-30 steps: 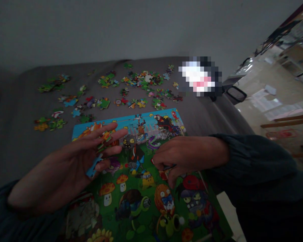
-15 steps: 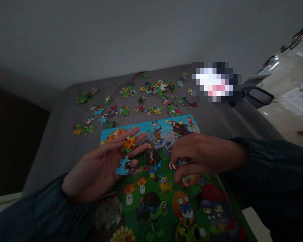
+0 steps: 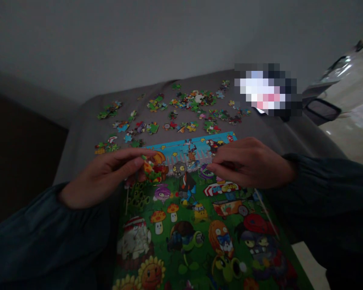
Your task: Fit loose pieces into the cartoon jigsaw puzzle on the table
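One pale grey wall (image 3: pixel 145 40), plain, dim, across the whole back. One grey cloth-covered surface (image 3: pixel 78 129), its far edge against the wall. One picture puzzle (image 3: pixel 187 241), lying flat on the near part of that surface, blue sky along its far edge, green ground below; on it we list two sunflowers (image 3: pixel 152 272), a food cart (image 3: pixel 228 206) with a striped awning, and two spotted mushrooms (image 3: pixel 159 221). Two dark sleeves (image 3: pixel 48 233), one on each arm. One left hand (image 3: pixel 105 171), at the puzzle's far left corner, its grip closed, thumb against fingers, on an orange-and-green piece (image 3: pixel 151 169); we cannot tell whether further pieces lie behind it. One right hand (image 3: pixel 251 163), over the puzzle's far right part, beside a purple toothed figure (image 3: pixel 206 171); its grip is narrow, thumb and curled fingers close together, and we cannot tell whether anything is between the tips. One pixelated object (image 3: pixel 260 90), at the surface's far right, contents obscured. One black-rimmed loop (image 3: pixel 323 110), just right of it. Loose puzzle pieces (image 3: pixel 193 100), many, in small clusters beyond the puzzle, the fullest near the wall.
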Demonstrator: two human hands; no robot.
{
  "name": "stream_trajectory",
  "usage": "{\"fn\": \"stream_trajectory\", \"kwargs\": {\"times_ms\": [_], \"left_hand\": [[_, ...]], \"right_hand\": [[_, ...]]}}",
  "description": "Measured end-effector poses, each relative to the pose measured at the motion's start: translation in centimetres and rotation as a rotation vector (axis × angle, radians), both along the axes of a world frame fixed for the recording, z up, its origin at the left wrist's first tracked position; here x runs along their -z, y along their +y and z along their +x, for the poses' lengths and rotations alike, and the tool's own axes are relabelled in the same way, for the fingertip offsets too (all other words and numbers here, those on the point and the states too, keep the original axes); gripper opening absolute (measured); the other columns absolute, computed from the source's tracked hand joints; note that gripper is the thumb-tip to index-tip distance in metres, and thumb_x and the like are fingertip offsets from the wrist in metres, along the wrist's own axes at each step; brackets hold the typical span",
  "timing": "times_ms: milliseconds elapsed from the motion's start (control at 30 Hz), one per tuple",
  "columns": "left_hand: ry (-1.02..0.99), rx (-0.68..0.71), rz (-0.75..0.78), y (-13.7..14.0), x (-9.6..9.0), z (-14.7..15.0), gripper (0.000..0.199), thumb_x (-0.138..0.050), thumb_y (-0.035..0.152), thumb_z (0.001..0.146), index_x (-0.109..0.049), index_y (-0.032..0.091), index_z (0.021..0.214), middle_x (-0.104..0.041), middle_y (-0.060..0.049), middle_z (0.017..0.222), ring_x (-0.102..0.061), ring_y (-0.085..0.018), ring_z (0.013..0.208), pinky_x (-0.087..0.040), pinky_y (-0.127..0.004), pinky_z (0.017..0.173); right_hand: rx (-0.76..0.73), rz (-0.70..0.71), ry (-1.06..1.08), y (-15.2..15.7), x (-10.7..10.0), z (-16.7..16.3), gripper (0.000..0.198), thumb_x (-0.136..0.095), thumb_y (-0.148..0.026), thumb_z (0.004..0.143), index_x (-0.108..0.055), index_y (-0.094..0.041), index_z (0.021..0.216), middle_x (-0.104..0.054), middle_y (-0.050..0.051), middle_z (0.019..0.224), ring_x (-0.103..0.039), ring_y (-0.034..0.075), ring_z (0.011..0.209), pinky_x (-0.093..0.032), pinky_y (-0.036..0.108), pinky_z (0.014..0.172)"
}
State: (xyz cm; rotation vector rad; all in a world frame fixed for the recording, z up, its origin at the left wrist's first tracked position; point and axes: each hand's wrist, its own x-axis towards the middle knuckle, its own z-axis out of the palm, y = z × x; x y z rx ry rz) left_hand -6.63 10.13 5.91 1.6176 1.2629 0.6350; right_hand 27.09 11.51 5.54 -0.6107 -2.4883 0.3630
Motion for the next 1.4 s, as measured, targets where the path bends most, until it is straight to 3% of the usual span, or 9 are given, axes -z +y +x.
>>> {"fn": "stream_trajectory", "kwargs": {"times_ms": [133, 233, 367, 767, 1100, 1400], "left_hand": [[0.131, 0.263, 0.033, -0.9, -0.6, 0.2, 0.029, -0.067, 0.035, 0.097, -0.082, 0.035, 0.121, -0.081, -0.004, 0.105, -0.071, -0.016, 0.081, -0.055, -0.020, 0.064], [0.130, 0.402, -0.034, -1.6, -0.6, 0.3, 0.037, -0.072, 0.028, 0.094, -0.077, 0.037, 0.129, -0.081, -0.002, 0.100, -0.071, -0.013, 0.078, -0.056, -0.018, 0.067], [0.067, 0.489, -0.140, -1.9, -0.2, 0.5, 0.039, -0.076, 0.018, 0.091, -0.077, 0.033, 0.126, -0.082, 0.001, 0.093, -0.074, -0.010, 0.075, -0.058, -0.016, 0.071], [0.021, 0.510, -0.177, -2.8, 0.9, 2.1, 0.024, -0.074, 0.020, 0.093, -0.080, 0.026, 0.115, -0.085, 0.000, 0.103, -0.081, -0.014, 0.091, -0.061, -0.017, 0.081], [0.142, 0.468, -0.029, -3.2, 1.0, 2.8, 0.021, -0.075, 0.029, 0.093, -0.080, 0.023, 0.112, -0.085, -0.003, 0.097, -0.080, -0.016, 0.082, -0.060, -0.022, 0.073], [0.117, 0.438, -0.108, -3.0, 0.9, 2.8, 0.016, -0.075, 0.030, 0.092, -0.082, 0.025, 0.105, -0.085, -0.001, 0.098, -0.079, -0.015, 0.083, -0.060, -0.020, 0.072]], "right_hand": [[-0.002, -0.010, -0.012, 0.1, 0.1, -0.1, 0.033, -0.056, -0.027, 0.107, -0.061, -0.018, 0.076, -0.051, -0.006, 0.059, -0.043, 0.008, 0.054, -0.031, 0.026, 0.057], [-0.011, -0.002, -0.018, 0.1, 0.2, -0.1, 0.034, -0.055, -0.028, 0.108, -0.061, -0.018, 0.076, -0.051, -0.005, 0.059, -0.043, 0.008, 0.054, -0.031, 0.026, 0.057], [-0.030, 0.015, -0.045, 0.1, 0.3, -0.1, 0.036, -0.055, -0.029, 0.108, -0.062, -0.018, 0.075, -0.052, -0.005, 0.059, -0.044, 0.008, 0.055, -0.032, 0.026, 0.058], [-0.067, 0.022, -0.082, 0.1, 0.5, 0.0, 0.035, -0.053, -0.029, 0.109, -0.063, -0.018, 0.077, -0.058, -0.003, 0.062, -0.049, 0.009, 0.057, -0.035, 0.026, 0.060], [-0.090, 0.046, -0.101, 0.0, 0.4, 0.0, 0.036, -0.053, -0.029, 0.109, -0.061, -0.019, 0.075, -0.057, -0.003, 0.062, -0.049, 0.010, 0.058, -0.035, 0.027, 0.061], [-0.087, 0.083, -0.087, 0.1, 0.6, -0.1, 0.037, -0.053, -0.029, 0.108, -0.060, -0.019, 0.074, -0.055, -0.004, 0.061, -0.047, 0.010, 0.058, -0.035, 0.028, 0.060]]}}
